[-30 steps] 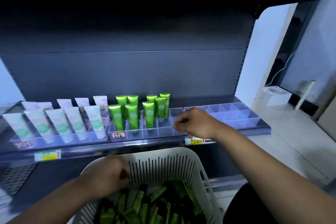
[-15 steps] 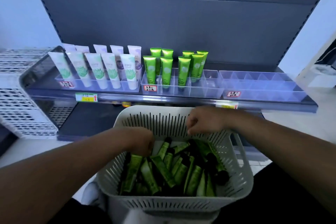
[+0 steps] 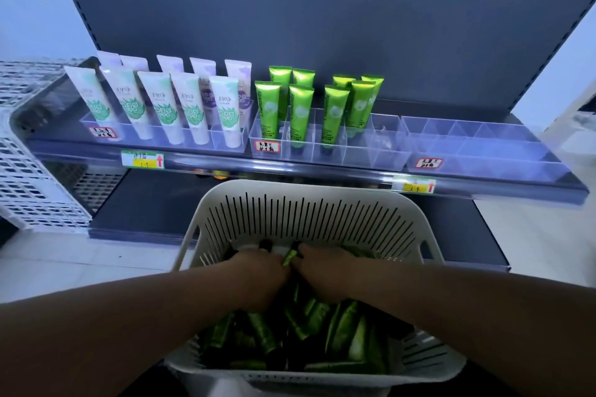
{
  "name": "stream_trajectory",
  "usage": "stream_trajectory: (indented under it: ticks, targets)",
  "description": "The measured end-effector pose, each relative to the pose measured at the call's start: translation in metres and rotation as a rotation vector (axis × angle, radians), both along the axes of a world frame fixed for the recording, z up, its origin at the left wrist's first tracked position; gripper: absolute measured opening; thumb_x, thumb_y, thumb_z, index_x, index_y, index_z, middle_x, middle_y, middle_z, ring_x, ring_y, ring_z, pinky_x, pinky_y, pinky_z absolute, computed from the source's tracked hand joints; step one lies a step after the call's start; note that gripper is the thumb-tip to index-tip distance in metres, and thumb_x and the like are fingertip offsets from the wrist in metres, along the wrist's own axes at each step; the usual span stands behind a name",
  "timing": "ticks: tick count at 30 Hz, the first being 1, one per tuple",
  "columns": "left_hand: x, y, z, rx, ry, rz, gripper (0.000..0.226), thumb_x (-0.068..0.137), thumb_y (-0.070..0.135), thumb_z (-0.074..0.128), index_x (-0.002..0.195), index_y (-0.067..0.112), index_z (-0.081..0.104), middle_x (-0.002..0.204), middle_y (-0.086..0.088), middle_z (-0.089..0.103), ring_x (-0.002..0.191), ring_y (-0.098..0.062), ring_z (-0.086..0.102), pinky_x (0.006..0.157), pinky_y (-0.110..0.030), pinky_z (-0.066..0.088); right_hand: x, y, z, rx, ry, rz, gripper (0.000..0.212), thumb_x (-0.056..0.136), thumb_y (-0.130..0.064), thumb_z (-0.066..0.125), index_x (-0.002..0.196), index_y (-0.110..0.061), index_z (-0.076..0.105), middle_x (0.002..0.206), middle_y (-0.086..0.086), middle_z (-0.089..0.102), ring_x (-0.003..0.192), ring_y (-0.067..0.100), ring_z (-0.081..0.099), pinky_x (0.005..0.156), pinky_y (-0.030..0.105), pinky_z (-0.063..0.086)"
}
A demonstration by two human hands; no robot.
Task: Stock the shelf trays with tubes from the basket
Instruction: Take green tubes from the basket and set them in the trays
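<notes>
Green tubes point(image 3: 290, 325) heaped in white basket point(image 3: 309, 203), left hand point(image 3: 258, 274) and right hand point(image 3: 325, 267) buried among them, finger grasp impossible to tell, half-filled clear tray point(image 3: 387, 151) on shelf beyond basket.

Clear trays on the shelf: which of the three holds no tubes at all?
The right-hand tray, with every compartment bare. The left tray holds white tubes; the middle tray holds green tubes.

My one head-worn camera looks forward and down from close above the white slotted plastic basket point(image 3: 309, 219) toward the front edge of the dark metal shelf point(image 3: 322, 171).
</notes>
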State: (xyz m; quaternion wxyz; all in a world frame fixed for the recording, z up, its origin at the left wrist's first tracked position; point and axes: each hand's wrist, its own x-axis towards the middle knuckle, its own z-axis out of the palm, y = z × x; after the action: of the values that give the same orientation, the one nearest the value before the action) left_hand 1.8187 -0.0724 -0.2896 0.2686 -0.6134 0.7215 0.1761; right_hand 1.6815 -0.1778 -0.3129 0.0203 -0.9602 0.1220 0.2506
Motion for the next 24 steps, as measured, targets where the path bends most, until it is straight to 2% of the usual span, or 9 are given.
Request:
stream_trajectory:
  ticks: [5,8,11,14,16,17,20,22,24]
  targets:
    - [0.006,-0.007,0.002,0.112,0.058,0.103,0.032,0.098,0.026,0.058,0.124,0.008,0.065,0.122,-0.014,0.065,0.102,-0.03,0.064,0.083,-0.041,0.053,0.007,-0.012,-0.01,0.079,0.008,-0.105,0.044,0.098,-0.026,0.065,0.138,-0.013,0.053,0.129,0.014,0.053,0.111,0.033,0.057,0.081,0.039,0.05]
    - [0.007,-0.013,0.0,0.177,0.229,0.276,0.028,0.101,0.011,0.054,0.124,-0.002,0.064,0.11,-0.014,0.065,0.095,-0.022,0.056,0.081,-0.029,0.047,0.016,-0.014,-0.018,0.162,0.103,-0.275,0.037,0.098,-0.027,0.066,0.131,-0.011,0.063,0.127,0.013,0.062,0.105,0.026,0.063,0.083,0.033,0.052]
    - [0.011,-0.014,0.004,0.112,0.306,0.346,0.033,0.099,0.013,0.057,0.131,0.004,0.062,0.122,-0.01,0.063,0.104,-0.022,0.06,0.076,-0.023,0.041,0.023,-0.015,-0.016,0.217,0.129,-0.388,0.027,0.101,-0.023,0.061,0.121,-0.006,0.069,0.106,0.011,0.068,0.076,0.017,0.058,0.06,0.027,0.05]
    - [0.017,-0.014,0.004,0.065,0.365,0.441,0.038,0.095,0.014,0.06,0.133,0.011,0.063,0.129,-0.01,0.063,0.103,-0.023,0.063,0.079,-0.03,0.052,0.023,-0.019,-0.011,0.25,0.127,-0.442,0.027,0.104,-0.021,0.057,0.119,-0.002,0.069,0.077,0.001,0.052,0.061,0.011,0.046,0.046,0.022,0.038]
    - [0.02,-0.013,0.005,0.075,0.38,0.475,0.045,0.091,0.016,0.062,0.137,0.016,0.06,0.128,-0.009,0.065,0.105,-0.025,0.065,0.087,-0.037,0.058,0.021,-0.021,-0.009,0.25,0.159,-0.428,0.029,0.103,-0.023,0.06,0.119,-0.001,0.07,0.081,0.002,0.056,0.065,0.013,0.049,0.052,0.025,0.042]
    - [0.021,-0.012,0.007,0.087,0.384,0.474,0.048,0.089,0.017,0.065,0.137,0.016,0.059,0.127,-0.009,0.066,0.105,-0.026,0.065,0.088,-0.038,0.058,0.019,-0.021,-0.007,0.26,0.164,-0.419,0.03,0.101,-0.025,0.063,0.119,-0.002,0.071,0.091,0.006,0.064,0.071,0.016,0.054,0.058,0.027,0.046]
    - [0.026,-0.012,0.016,0.108,0.392,0.428,0.038,0.083,0.027,0.075,0.118,0.014,0.072,0.111,-0.009,0.073,0.097,-0.028,0.069,0.088,-0.044,0.06,0.015,-0.021,0.002,0.295,0.168,-0.406,0.038,0.097,-0.033,0.069,0.122,-0.005,0.069,0.118,0.013,0.07,0.096,0.025,0.068,0.078,0.033,0.057]
    - [0.026,-0.01,0.023,0.117,0.372,0.401,0.036,0.081,0.034,0.08,0.109,0.012,0.075,0.106,-0.009,0.075,0.097,-0.027,0.07,0.088,-0.045,0.06,0.013,-0.021,0.013,0.331,0.159,-0.388,0.04,0.096,-0.034,0.071,0.124,-0.005,0.069,0.118,0.012,0.07,0.104,0.028,0.068,0.084,0.035,0.057]
    - [0.025,-0.009,0.028,0.106,0.359,0.372,0.036,0.084,0.035,0.077,0.11,0.01,0.074,0.107,-0.009,0.073,0.098,-0.027,0.069,0.088,-0.042,0.059,0.011,-0.021,0.022,0.359,0.146,-0.364,0.032,0.095,-0.033,0.072,0.112,-0.006,0.072,0.11,0.01,0.071,0.097,0.027,0.069,0.078,0.034,0.056]
